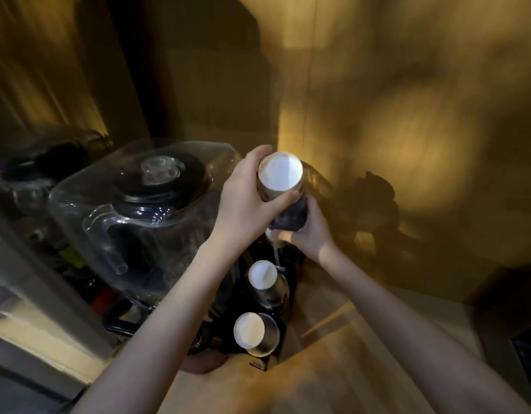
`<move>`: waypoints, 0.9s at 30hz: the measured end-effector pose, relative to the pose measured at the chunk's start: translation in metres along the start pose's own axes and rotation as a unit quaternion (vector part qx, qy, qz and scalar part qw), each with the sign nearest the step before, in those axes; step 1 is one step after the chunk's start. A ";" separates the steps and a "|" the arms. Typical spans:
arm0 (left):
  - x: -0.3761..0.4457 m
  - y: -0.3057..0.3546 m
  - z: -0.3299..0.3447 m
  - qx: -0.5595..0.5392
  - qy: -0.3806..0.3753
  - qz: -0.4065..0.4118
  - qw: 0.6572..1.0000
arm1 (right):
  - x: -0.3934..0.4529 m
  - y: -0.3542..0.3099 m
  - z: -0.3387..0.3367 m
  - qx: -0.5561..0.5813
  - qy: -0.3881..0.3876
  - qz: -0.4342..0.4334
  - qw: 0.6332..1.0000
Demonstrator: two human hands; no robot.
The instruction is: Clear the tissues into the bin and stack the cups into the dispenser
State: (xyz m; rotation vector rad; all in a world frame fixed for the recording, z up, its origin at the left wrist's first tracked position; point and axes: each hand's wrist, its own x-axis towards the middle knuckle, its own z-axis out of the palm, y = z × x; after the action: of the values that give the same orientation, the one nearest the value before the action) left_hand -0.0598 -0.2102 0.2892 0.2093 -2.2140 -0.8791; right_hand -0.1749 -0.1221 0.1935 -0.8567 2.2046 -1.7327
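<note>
A stack of dark paper cups (pixel 283 186) with a white inside is held tilted above the black cup dispenser (pixel 285 294). My left hand (pixel 246 201) grips the stack near its open top. My right hand (pixel 310 231) grips its lower end, just over the dispenser's upright rod. Two more cup stacks sit in the dispenser below, one in the middle slot (pixel 265 279) and one in the nearest slot (pixel 253 331). No tissues or bin can be seen in this dim, blurred view.
A large clear drink container (pixel 88 204) with a dark round lid (pixel 162 180) stands left of the dispenser, with a spout at its front. A wooden counter (pixel 333 369) lies below. Brown wall panels close in behind and to the right.
</note>
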 end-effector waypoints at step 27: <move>-0.009 -0.083 0.083 0.275 -0.304 -0.127 0.903 | -0.017 0.033 -0.018 -0.049 -0.051 0.190 0.979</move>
State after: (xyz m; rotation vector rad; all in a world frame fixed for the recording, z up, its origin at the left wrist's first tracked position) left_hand -0.1195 -0.2253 0.1889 0.5626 -3.0508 -0.4500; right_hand -0.1804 -0.0929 0.1648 -0.4862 2.2212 -1.3802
